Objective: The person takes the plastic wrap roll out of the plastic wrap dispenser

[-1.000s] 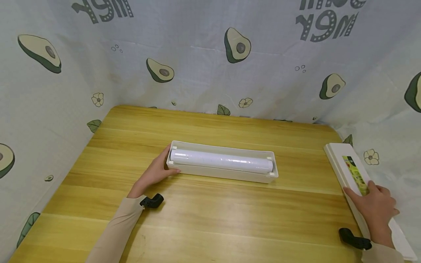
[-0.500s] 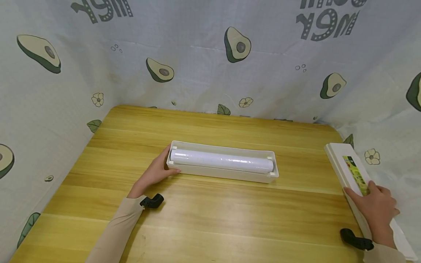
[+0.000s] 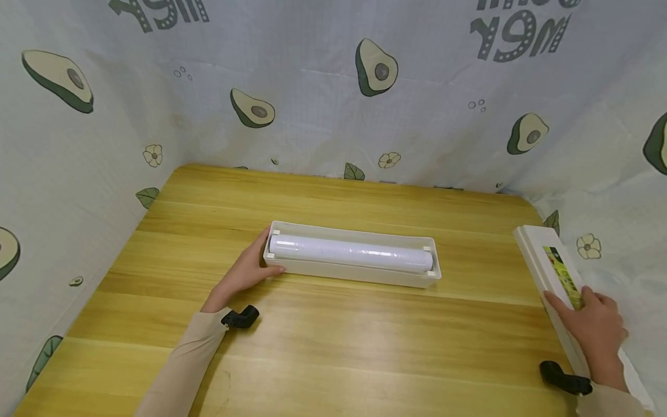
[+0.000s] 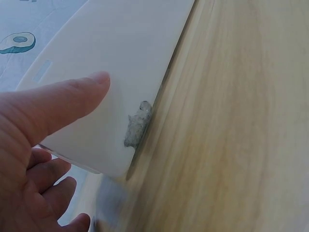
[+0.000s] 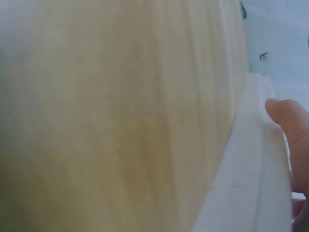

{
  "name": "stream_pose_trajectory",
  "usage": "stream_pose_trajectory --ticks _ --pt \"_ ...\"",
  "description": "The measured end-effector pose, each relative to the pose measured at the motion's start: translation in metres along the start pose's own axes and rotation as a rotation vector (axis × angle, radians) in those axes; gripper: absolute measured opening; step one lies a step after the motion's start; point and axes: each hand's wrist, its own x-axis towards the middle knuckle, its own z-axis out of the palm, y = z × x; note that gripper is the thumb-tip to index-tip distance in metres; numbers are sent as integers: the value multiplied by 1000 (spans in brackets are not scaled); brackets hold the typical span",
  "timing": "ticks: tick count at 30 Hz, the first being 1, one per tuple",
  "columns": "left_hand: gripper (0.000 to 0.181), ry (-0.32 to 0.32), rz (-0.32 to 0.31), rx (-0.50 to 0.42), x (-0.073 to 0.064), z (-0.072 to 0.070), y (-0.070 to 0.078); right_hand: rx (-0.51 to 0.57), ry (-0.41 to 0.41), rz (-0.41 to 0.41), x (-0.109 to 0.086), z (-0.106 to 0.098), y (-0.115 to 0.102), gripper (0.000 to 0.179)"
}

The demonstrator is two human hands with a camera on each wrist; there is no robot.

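A long white open-topped box (image 3: pixel 344 278) lies on the table in the head view. Inside it is a glossy white roll (image 3: pixel 349 253) that looks like cling film, held between small tabs at the ends. My left hand (image 3: pixel 247 269) grips the box's left end, thumb on the front wall and fingers behind it. In the left wrist view a grey patch (image 4: pixel 138 124) marks the wall (image 4: pixel 140 48) beside the thumb. At the far right a long white lid (image 3: pixel 537 237) carries a yellow-green label (image 3: pixel 563 277). My right hand (image 3: pixel 596 324) holds it across, thumb at its left edge.
The wooden table (image 3: pixel 333 347) ends at a white curtain (image 3: pixel 312 87) printed with avocados, behind and at both sides. The lid lies along the table's right edge, against the curtain. A black wrist mount (image 3: pixel 241 317) sits on the left sleeve, another mount (image 3: pixel 565 379) on the right.
The head view has shifted very slightly. Both hands keep their places on the box and the lid.
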Motion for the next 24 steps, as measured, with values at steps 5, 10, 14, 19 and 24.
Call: stream_pose_trajectory --ticks 5,10,14,19,24 --pt "99 0 3 4 0 0 0 -13 91 -82 3 -2 5 91" --pt "99 -5 -2 -3 1 0 -1 0 99 -74 1 -8 -2 89" --pt "99 -6 -8 -6 1 0 -1 26 108 -114 -1 -11 -5 82" --pt "98 0 -10 -19 1 0 -2 95 126 -192 -4 -12 -7 71" --pt "98 -4 -2 -16 1 0 -2 110 129 -214 -7 -14 -10 67"
